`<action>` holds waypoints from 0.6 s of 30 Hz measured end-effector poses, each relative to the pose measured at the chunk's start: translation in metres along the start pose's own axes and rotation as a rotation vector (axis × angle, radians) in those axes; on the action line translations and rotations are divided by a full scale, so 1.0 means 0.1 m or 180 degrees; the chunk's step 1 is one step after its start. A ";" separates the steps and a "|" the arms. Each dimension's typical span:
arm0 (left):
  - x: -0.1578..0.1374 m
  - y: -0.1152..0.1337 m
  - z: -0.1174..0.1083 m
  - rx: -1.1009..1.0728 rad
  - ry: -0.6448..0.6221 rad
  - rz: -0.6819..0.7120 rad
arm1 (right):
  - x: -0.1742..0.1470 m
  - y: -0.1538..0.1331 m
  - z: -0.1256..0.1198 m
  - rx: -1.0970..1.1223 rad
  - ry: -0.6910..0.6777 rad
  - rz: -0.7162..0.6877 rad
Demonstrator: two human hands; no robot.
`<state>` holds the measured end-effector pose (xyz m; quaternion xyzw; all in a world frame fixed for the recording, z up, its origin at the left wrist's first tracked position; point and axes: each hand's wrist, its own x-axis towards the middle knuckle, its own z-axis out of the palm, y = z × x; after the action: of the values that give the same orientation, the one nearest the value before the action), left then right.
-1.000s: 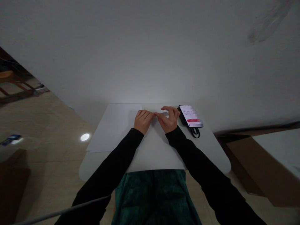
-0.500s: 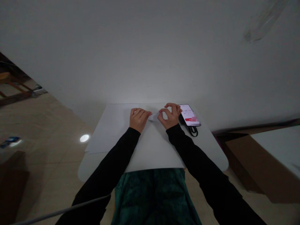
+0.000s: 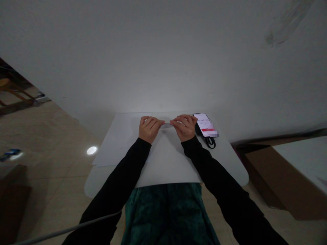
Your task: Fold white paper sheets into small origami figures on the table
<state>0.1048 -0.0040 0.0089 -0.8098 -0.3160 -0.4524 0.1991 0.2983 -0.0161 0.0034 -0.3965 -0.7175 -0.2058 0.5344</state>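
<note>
A small white piece of paper [image 3: 167, 125] is stretched between my two hands above the white table [image 3: 168, 166]. My left hand [image 3: 150, 128] pinches its left end between thumb and fingertips. At the other end, my right hand [image 3: 184, 127] closes thumb and fingers on the paper. How the paper is folded is too small to make out. Larger white sheets [image 3: 116, 143] lie flat on the table to the left, partly behind my left hand and forearm.
Right of my right hand, a phone [image 3: 204, 125] with a lit timer screen rests on the table beside a black looped cord [image 3: 211, 142]. The wall [image 3: 163, 61] rises directly behind the table. A cardboard box [image 3: 288, 180] stands at the right.
My right hand's fingers have closed together from a more spread pinch. My hands have drawn slightly apart at the wrists, and the paper looks narrower and flatter.
</note>
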 end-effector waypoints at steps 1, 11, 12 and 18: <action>0.00 -0.05 -0.01 0.0024 0.0055 -0.0031 | 0.01 0.03 -0.01 -0.0012 0.0021 0.0043; 0.03 -0.31 -0.13 -0.0360 0.0299 -0.0693 | 0.07 0.11 -0.09 0.1084 0.0306 0.0699; 0.04 -0.31 -0.15 -0.0498 0.0389 -0.0936 | 0.09 0.13 -0.11 0.1172 0.0464 0.0915; 0.10 -0.26 -0.15 -0.2428 0.0351 -0.2711 | 0.06 0.34 0.01 0.1578 0.0923 0.2897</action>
<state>0.0814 0.0083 0.0258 -0.6008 -0.4179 -0.6163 -0.2907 0.3236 0.0068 0.0043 -0.4969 -0.4190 0.1695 0.7408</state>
